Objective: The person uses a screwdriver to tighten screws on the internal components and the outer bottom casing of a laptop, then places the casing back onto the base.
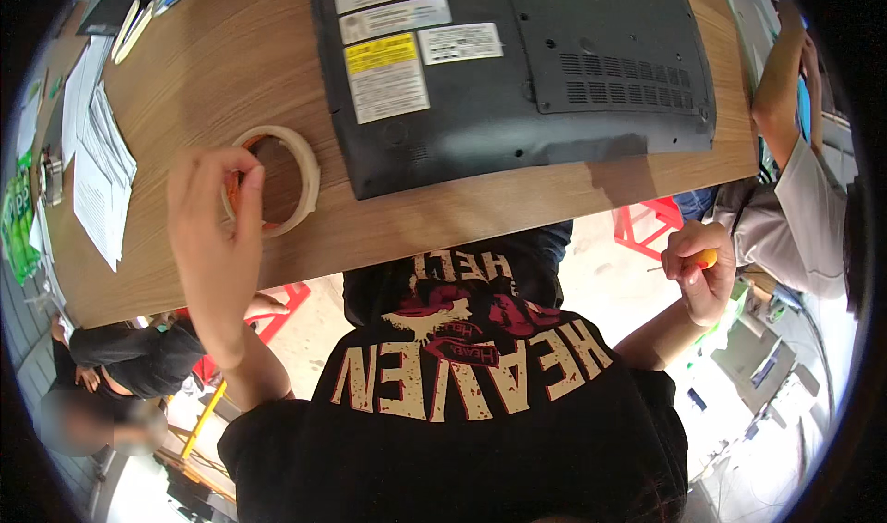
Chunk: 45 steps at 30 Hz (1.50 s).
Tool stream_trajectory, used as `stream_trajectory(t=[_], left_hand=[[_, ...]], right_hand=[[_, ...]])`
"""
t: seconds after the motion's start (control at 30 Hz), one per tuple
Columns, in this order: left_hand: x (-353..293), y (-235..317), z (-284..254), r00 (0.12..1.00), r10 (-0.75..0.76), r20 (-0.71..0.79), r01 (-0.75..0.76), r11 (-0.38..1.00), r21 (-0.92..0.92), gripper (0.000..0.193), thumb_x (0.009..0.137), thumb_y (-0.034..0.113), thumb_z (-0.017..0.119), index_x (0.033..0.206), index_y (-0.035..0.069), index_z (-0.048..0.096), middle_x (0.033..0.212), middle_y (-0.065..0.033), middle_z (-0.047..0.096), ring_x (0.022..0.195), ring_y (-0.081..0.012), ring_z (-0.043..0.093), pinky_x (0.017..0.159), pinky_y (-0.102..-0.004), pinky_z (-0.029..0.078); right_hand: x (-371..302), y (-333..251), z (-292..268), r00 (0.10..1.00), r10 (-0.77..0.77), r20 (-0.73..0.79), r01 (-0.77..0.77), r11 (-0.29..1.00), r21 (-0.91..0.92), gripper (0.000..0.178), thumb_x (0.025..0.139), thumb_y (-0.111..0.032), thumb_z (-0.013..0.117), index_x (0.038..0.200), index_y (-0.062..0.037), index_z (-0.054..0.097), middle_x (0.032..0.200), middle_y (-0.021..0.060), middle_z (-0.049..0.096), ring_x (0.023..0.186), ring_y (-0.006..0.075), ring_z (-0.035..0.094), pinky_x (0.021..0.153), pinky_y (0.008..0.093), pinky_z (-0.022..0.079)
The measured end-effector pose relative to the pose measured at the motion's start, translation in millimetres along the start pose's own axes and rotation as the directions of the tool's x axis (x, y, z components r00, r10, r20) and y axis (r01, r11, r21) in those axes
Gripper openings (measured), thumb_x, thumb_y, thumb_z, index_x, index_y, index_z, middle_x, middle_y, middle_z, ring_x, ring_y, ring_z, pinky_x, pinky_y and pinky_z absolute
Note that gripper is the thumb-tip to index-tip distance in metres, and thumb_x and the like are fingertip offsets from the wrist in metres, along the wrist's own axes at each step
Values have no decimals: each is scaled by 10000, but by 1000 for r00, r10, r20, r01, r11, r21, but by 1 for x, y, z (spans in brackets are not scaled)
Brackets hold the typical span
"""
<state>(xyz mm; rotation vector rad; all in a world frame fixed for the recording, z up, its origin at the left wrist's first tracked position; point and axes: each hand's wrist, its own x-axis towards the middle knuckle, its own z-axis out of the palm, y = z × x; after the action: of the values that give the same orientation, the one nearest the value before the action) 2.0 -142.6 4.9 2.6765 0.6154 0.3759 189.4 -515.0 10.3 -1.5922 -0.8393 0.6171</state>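
Left hand (pixel 217 213) on one tape roll (pixel 294 176), right hand (pixel 700 269) gripping one screwdriver (pixel 695 261)

Wooden table (pixel 517 204), dark laptop (pixel 517 56) lying underside up with pale and yellow labels, roll of tape (pixel 294 176) flat beside its corner, stack of white papers (pixel 97 167) near the left edge.

Tape roll (pixel 277 179) lies left of laptop (pixel 517 61) on table (pixel 212 70).

Left hand (pixel 217 213) raised, fingers pinched together; right hand (pixel 702 269) lower, curled in a closed fist.
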Motion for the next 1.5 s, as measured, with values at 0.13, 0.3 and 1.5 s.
stream_trajectory(t=[0.13, 0.3, 1.5], left_hand=[[22, 36, -4, 998, -53, -25, 40, 926, -376, 78, 789, -14, 577, 848, 36, 575, 836, -38, 594, 666, -105, 472, 604, -219, 347], [46, 83, 45, 959, 280, 50, -174, 717, -675, 158, 728, -20, 650, 856, 57, 600, 740, -11, 629, 646, -88, 555, 589, -190, 414], [74, 119, 79, 786, 617, -42, -618, 786, -1, 330, 657, 44, 729, 983, 70, 685, 776, 29, 687, 692, -81, 601, 618, -226, 370]], right_hand=[[-16, 16, -5, 983, 40, -181, -3, 979, 203, 236, 884, -175, 534, 966, 34, 460, 694, 55, 468, 578, 101, 420, 542, 207, 357], [-9, 27, 1, 954, 153, -258, -71, 951, 302, 218, 897, -174, 521, 976, 19, 456, 706, 46, 465, 597, 86, 416, 543, 201, 338], [11, 65, 4, 966, 165, -199, -57, 888, 456, 196, 884, -145, 528, 932, 43, 507, 722, 57, 491, 566, 86, 447, 515, 199, 348]])
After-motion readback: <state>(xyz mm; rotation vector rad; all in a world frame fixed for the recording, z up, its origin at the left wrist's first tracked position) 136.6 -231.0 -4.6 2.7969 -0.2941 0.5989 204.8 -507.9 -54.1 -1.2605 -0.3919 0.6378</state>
